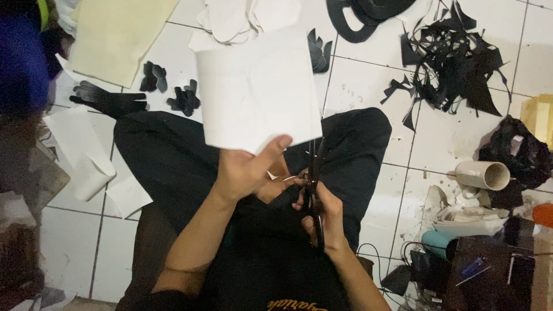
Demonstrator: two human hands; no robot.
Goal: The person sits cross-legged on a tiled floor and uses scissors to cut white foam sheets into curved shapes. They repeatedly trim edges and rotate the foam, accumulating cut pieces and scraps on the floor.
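Head view showed your left hand (245,173) pinching the white sheet (259,92) upright over your lap while your right hand (319,213) gripped black scissors (314,184) at its near right edge; the unsupported sheet could flex and, I judged, wander the cut.

Sheet (259,92) above lap; scraps pile (449,63) right; tube (483,174) right.

Dim, soft focus, blurry left edge.
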